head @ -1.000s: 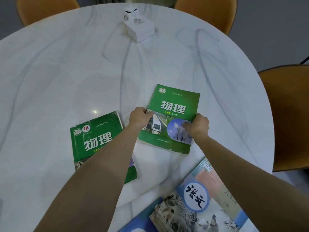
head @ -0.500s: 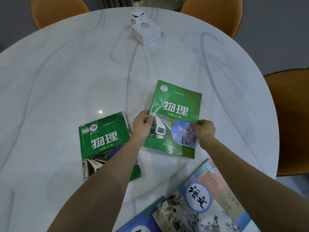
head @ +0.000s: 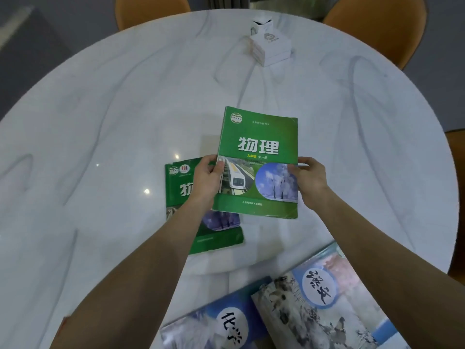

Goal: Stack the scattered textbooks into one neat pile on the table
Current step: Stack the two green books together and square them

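A green physics textbook (head: 259, 142) with a train picture is held by both side edges above the round marble table (head: 100, 117). My left hand (head: 206, 180) grips its left edge and my right hand (head: 309, 182) grips its right edge. Its lower left corner overlaps a second green physics textbook (head: 181, 197) lying flat on the table, partly hidden by my left forearm. Near the front edge lie a blue chemistry textbook (head: 221, 323) and a pale Chinese-language textbook (head: 322, 298) that overlaps it.
A stack of small white boxes (head: 270, 45) stands at the far side of the table. Orange chairs (head: 372, 23) surround the table at the back and right. Bare marble lies to the left and far right.
Both hands have lifted the green book with the train picture and carried it leftward, so it now partly covers the other green book. The camera has tilted, bringing the chemistry book into view.
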